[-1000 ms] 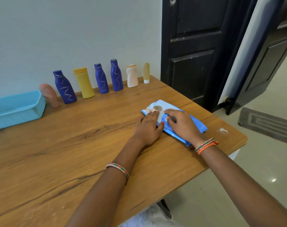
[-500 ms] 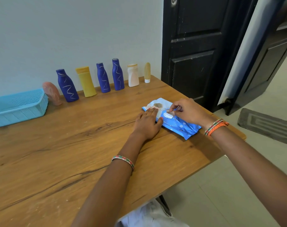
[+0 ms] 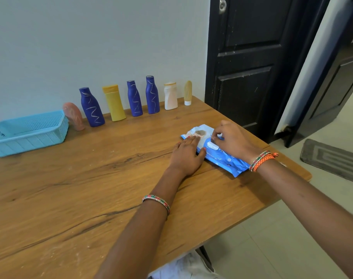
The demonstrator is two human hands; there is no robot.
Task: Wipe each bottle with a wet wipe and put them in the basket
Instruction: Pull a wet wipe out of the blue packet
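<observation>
A blue wet-wipe pack (image 3: 225, 158) lies near the table's right edge. My left hand (image 3: 187, 155) rests flat on its left end, fingers straight. My right hand (image 3: 231, 140) hovers over the pack's middle and pinches its flap between thumb and fingers. Along the wall stand several bottles: a pink one (image 3: 73, 116), a blue one (image 3: 91, 107), a yellow one (image 3: 114, 103), two more blue ones (image 3: 134, 99) (image 3: 152, 95), a white one (image 3: 170, 96) and a small beige one (image 3: 187, 93). The light blue basket (image 3: 28, 133) sits at the far left.
The wooden table (image 3: 91, 188) ends close behind the pack on the right. A black door (image 3: 252, 63) stands behind that corner, and a grey mat (image 3: 332, 160) lies on the tiled floor.
My right hand has risen from lying flat on the pack and now pinches the flap at its middle, peeling it up. My left hand stays pressed on the pack's left end.
</observation>
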